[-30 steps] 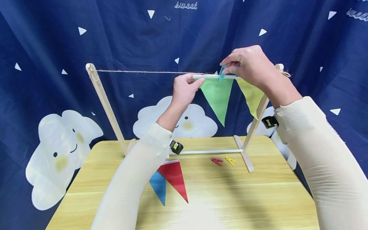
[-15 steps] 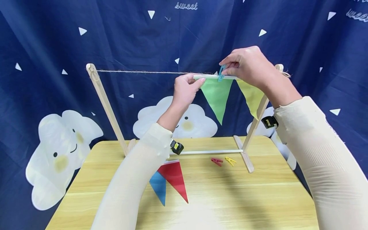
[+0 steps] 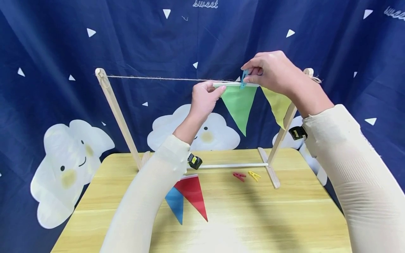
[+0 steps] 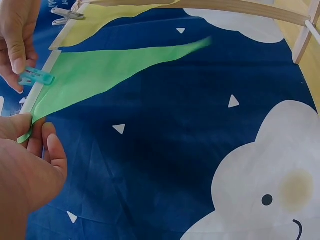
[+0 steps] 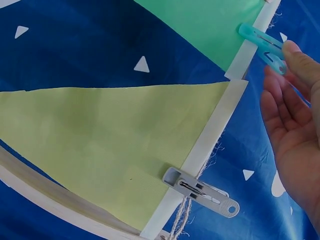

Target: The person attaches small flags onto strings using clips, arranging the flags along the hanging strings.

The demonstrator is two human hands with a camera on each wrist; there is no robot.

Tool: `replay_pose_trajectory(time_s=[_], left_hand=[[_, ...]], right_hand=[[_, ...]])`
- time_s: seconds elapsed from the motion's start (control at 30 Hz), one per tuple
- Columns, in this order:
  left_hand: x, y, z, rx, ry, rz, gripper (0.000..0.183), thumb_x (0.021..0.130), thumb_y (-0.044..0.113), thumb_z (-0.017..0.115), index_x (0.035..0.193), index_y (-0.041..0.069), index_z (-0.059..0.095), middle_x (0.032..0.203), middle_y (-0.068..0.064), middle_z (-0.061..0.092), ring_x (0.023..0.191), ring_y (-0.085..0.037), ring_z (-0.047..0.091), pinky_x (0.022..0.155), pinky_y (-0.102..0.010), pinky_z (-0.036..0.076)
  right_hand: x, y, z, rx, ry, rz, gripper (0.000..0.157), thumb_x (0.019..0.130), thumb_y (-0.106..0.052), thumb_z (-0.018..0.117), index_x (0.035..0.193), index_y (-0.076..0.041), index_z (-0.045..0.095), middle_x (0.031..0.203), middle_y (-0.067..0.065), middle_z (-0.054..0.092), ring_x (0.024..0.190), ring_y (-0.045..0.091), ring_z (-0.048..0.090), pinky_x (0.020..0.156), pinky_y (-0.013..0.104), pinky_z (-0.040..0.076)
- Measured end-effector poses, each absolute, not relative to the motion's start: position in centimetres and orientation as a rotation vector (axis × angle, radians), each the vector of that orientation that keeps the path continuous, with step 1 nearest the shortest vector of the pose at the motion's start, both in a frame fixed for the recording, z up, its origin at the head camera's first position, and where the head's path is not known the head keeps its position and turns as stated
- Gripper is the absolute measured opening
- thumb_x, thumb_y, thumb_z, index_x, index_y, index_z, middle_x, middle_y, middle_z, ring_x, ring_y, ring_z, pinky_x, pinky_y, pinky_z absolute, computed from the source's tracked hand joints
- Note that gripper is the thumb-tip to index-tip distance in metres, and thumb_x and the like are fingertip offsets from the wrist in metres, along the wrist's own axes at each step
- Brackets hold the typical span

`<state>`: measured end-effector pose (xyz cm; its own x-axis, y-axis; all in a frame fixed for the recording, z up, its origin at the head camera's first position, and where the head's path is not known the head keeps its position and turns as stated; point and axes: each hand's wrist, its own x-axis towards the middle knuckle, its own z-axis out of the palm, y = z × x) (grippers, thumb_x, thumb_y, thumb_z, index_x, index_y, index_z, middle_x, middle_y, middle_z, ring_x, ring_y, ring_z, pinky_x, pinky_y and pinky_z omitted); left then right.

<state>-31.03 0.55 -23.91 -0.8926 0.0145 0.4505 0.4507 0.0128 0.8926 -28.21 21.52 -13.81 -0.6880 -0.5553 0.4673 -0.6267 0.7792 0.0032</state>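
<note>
Looking through the head view, I've got the green pennant (image 3: pixel 238 105) at about 2 o'clock from centre, up by the twine (image 3: pixel 158 78), with the yellow pennant (image 3: pixel 276 105) at its 3 o'clock. My left hand (image 3: pixel 203 100) is pinching the white strip (image 3: pixel 232 84) at its 9 o'clock end; my right hand (image 3: pixel 272 72) is pinching the blue clip (image 5: pixel 257 39), which straddles that strip. Can't tell if it's caught the twine too. I'd guess the cloth is featherlight, floppy and hard to damage, so I'd hold just the strip, likely stiffer, and squeeze the clip's handle ends, since smooth plastic could slip.
</note>
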Motion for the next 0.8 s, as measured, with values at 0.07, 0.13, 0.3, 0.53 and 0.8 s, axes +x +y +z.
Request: replay_pose_trajectory(time_s=[0.07,0.13,0.3,0.53,0.8], left_hand=[[-30.98,0.56,-23.89,-0.480,-1.984,-1.956,0.021,0.095,0.010,0.074,0.110,-0.003,0.077,0.085,-0.003,0.072,0.071,-0.006,0.056,0.068,-0.019,0.049],[-30.99,0.58,-23.93,-0.475,-1.988,-1.962,0.021,0.095,0.011,0.074,0.110,-0.003,0.077,0.085,-0.003,0.072,0.071,-0.006,0.057,0.068,-0.019,0.049],[-31.12,0.66,-24.15,-0.465,-1.984,-1.979,0.022,0.095,0.009,0.074,0.111,-0.005,0.076,0.088,-0.005,0.073,0.072,-0.005,0.057,0.069,-0.019,0.049],[-31.21,0.72,-24.24,-0.467,-1.972,-1.976,0.021,0.095,0.008,0.074,0.111,-0.006,0.076,0.088,-0.006,0.073,0.072,-0.005,0.058,0.068,-0.019,0.049],[-31.12,0.68,-24.24,-0.455,-1.982,-1.975,0.021,0.095,0.009,0.073,0.109,-0.006,0.075,0.082,-0.001,0.069,0.072,-0.006,0.057,0.068,-0.019,0.049]], right_hand=[[-28.21,21.53,-13.76,0.896,-2.527,0.216,0.030,0.094,-0.014,0.077,0.120,0.000,0.074,0.108,0.018,0.073,0.090,0.029,0.070,0.086,0.046,0.057],[-28.27,21.50,-13.76,0.901,-2.529,0.219,0.030,0.095,-0.014,0.076,0.121,0.000,0.074,0.109,0.018,0.073,0.091,0.030,0.070,0.087,0.046,0.057],[-28.33,21.39,-13.83,0.878,-2.560,0.227,0.031,0.096,-0.015,0.074,0.124,0.000,0.072,0.109,0.018,0.071,0.094,0.030,0.070,0.090,0.046,0.057],[-28.14,21.33,-14.01,0.838,-2.607,0.259,0.033,0.098,-0.016,0.072,0.128,-0.001,0.070,0.109,0.018,0.069,0.097,0.031,0.066,0.092,0.046,0.056],[-28.00,21.30,-14.33,0.778,-2.642,0.279,0.035,0.098,-0.020,0.072,0.129,-0.003,0.070,0.108,0.017,0.069,0.097,0.030,0.065,0.091,0.045,0.055]])
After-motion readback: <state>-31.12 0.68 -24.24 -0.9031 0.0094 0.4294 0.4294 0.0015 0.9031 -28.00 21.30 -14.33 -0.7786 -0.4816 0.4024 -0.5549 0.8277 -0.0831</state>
